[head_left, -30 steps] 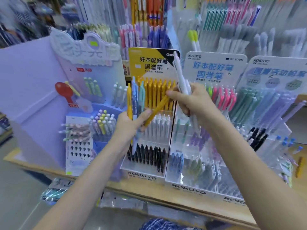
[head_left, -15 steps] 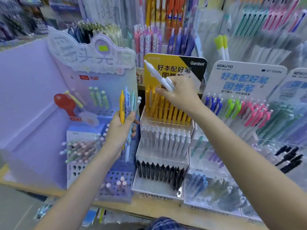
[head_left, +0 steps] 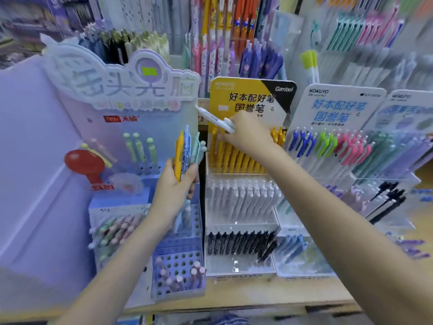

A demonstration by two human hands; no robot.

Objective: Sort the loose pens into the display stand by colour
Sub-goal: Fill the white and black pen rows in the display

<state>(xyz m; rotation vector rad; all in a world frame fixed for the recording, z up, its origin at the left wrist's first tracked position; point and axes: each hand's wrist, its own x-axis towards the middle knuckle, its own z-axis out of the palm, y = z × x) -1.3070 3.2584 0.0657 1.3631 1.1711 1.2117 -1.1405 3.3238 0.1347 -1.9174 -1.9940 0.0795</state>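
A: Where's your left hand (head_left: 174, 184)?

B: Your left hand is curled round a bundle of loose pens (head_left: 187, 151), held upright in front of the purple stand (head_left: 180, 266). The yellow pen (head_left: 178, 158) is at the left of the bundle; pale blue and mint ones sit beside it.

A: Right?

B: Your right hand (head_left: 246, 134) is up at the top tier of the display stand (head_left: 241, 266), on the yellow row (head_left: 236, 160). A white pen (head_left: 214, 119) is in its grip, sticking out up-left across the header card (head_left: 250, 97). The fingertips are down among the yellow pen tops; can't tell if they pinch one.

A: Stand layout?

B: Yellow row at the top, white row (head_left: 241, 198) below it, black row (head_left: 241, 242) at the bottom. The stand sits on the wooden worktop (head_left: 257, 294), with a blue-headed stand (head_left: 337, 109) just to the right.
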